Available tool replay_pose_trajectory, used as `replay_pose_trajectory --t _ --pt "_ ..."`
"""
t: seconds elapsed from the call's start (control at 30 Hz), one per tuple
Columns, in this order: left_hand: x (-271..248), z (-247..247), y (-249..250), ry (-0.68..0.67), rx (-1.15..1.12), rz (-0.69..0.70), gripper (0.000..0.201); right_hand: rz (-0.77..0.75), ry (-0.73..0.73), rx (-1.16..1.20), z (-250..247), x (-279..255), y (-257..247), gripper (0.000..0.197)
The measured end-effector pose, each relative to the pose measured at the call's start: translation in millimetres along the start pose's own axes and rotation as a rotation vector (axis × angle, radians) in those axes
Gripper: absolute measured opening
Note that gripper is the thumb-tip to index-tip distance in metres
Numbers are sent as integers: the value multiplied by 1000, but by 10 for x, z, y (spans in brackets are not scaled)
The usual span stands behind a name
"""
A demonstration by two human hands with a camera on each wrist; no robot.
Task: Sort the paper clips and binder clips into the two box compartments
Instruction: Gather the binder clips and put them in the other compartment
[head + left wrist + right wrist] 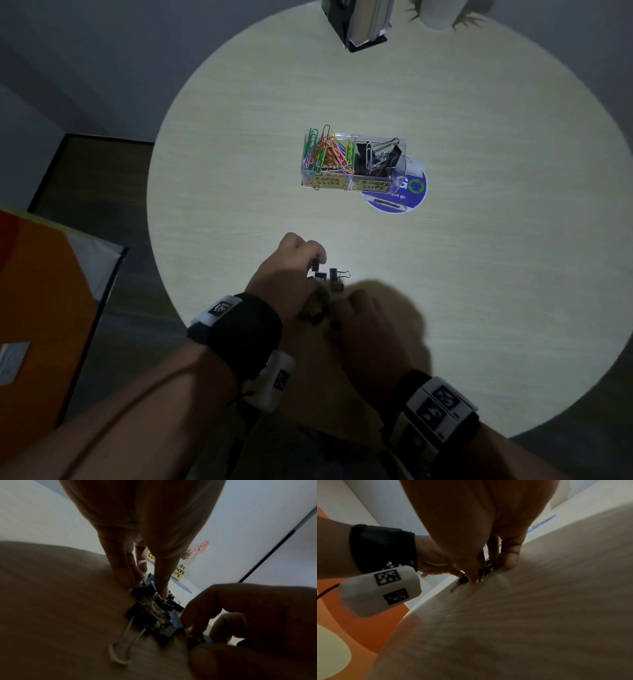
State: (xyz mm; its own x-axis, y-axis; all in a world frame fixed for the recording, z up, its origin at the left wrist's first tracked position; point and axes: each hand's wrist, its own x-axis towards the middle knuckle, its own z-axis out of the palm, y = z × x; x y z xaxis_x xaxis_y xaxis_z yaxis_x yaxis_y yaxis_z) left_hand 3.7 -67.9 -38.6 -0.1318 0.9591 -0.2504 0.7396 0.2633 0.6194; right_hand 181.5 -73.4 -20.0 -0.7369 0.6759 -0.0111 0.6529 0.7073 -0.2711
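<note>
A clear two-compartment box stands mid-table. Its left side holds coloured paper clips, its right side black binder clips. Near the table's front edge lies a small heap of loose black binder clips. My left hand pinches one binder clip at the heap's far end. In shadow at the near end, my right hand has its curled fingers and thumb pinching another binder clip. The palms hide part of the heap.
A round blue sticker lies under the box's right corner. A black stand with books and a plant pot sit at the far edge. An orange object is off the round table, to the left.
</note>
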Motion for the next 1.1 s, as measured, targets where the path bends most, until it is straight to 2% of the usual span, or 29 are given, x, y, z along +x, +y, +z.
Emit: replay_pose_trajectory --t 0.1,0.17,0.23,0.27,0.33,0.37,0.43,0.53,0.63,0.7,0.77,0.83,0.93,1.1 --pt "35 -24 -19 -43 -23 -30 33 -27 -38 -33 -118 36 5 35" --pt "59 -43 -23 -61 -59 -74 35 65 -126 -45 -184 76 -3 35" --pt "91 -73 -27 -86 -76 -123 33 192 -149 -56 -209 123 8 29" --pt "107 -97 -19 -103 -70 -138 27 251 -161 -14 -181 110 25 24" --pt "125 -144 3 -124 -49 -135 15 275 -230 165 -59 62 111 6" --pt "123 -155 10 -131 -46 -128 12 271 -266 224 0 44 153 3" --pt "111 -170 27 -135 -39 -117 13 269 -301 319 7 36 200 8" --pt "81 -212 65 -108 -46 -128 14 338 -166 382 -35 40 313 9" --pt "68 -297 106 -85 -127 -230 13 477 -94 438 -127 91 504 11" --pt "79 -358 126 -24 -330 -348 14 538 -80 450 -198 146 643 12" --pt "116 -441 225 61 -578 -401 12 544 10 430 -295 218 763 10" --pt "208 -549 387 140 -703 -369 7 603 72 533 -424 327 873 7" --pt "520 -705 636 222 -759 -243 10 726 119 742 -651 596 1053 5" --pt "1178 -724 959 315 -583 -61 15 702 250 687 -899 1058 1327 8"
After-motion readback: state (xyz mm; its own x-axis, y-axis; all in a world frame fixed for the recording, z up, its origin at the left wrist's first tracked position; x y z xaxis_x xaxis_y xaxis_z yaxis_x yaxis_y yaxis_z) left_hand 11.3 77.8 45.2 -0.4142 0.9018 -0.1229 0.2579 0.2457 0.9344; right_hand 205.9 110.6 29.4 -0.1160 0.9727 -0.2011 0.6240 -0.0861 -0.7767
